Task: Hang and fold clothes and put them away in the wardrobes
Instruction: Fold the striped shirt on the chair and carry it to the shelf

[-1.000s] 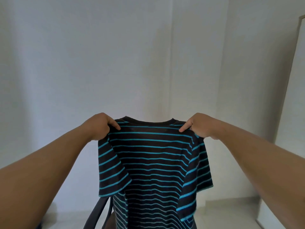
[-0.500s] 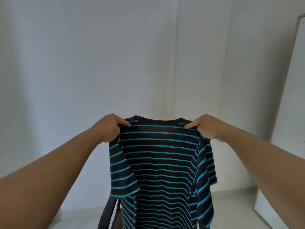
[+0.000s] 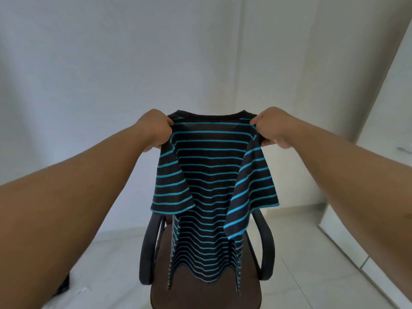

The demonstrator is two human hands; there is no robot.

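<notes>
The t-shirt [image 3: 211,175] you hold up is a soft knit cloth, matt, dark with bright turquoise stripes, and thin enough at the top centre of the frame to let light glow through it. Below it, the chair [image 3: 205,288] shows a brown, matt, cloth-like seat and black armrests [image 3: 148,248] that look like smooth plastic with a dull sheen. The floor [image 3: 312,264] at lower right is pale, smooth tile, faintly glossy. The wall [image 3: 111,63] is matt white paint, and the wardrobe [image 3: 390,152] at right is a smooth, pale panel.
</notes>
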